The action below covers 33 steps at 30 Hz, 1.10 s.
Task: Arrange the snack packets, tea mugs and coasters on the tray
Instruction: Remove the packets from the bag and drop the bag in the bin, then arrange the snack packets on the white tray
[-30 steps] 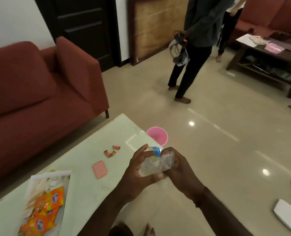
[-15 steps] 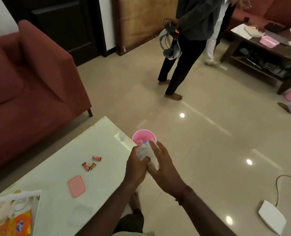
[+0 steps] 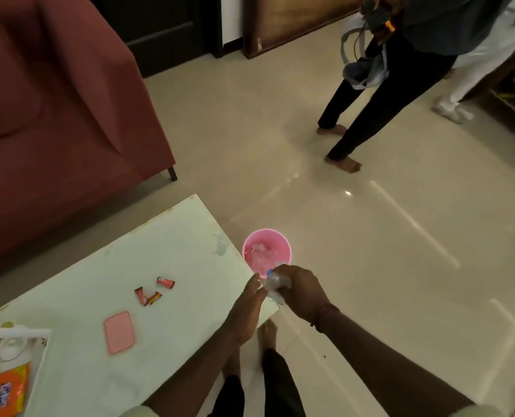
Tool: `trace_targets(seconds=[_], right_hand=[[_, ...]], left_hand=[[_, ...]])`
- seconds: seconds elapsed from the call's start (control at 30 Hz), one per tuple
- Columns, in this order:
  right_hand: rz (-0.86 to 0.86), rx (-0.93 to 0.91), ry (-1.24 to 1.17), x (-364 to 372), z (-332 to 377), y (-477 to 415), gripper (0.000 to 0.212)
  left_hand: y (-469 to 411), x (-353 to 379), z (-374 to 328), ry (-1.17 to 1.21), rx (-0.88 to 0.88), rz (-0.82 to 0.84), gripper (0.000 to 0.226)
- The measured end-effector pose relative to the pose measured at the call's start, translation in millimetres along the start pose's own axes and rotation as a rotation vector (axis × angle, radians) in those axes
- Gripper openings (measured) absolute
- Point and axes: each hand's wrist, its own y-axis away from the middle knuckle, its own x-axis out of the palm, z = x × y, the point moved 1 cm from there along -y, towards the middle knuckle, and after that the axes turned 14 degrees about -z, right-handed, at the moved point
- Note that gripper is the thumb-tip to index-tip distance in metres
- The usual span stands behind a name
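Now right hand squeezing crumpled clear wrapper tight, just above pink bin on floor by desk corner. Left hand beside it, fingers loose and open, holding nothing. Pink coaster flat on desk, torn red scraps near. Tray at desk's left end, orange snack packet inside.
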Motion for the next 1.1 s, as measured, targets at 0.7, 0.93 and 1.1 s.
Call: trace_targets(seconds=[0.7, 0.93, 1.1], right_hand=[[0.406, 0.013, 0.505, 268, -248, -249, 0.071], [0.026, -0.169, 0.403, 211, -228, -184, 0.066], [-0.107, -0.27, 0.405, 140, -169, -136, 0.077]], left_hand=[[-210, 14, 182, -0.817, 0.582, -0.556, 0.051], [-195, 5, 155, -0.982, 0.507, -0.587, 0.065], [-159, -19, 109, -1.11, 0.49, -0.584, 0.073]])
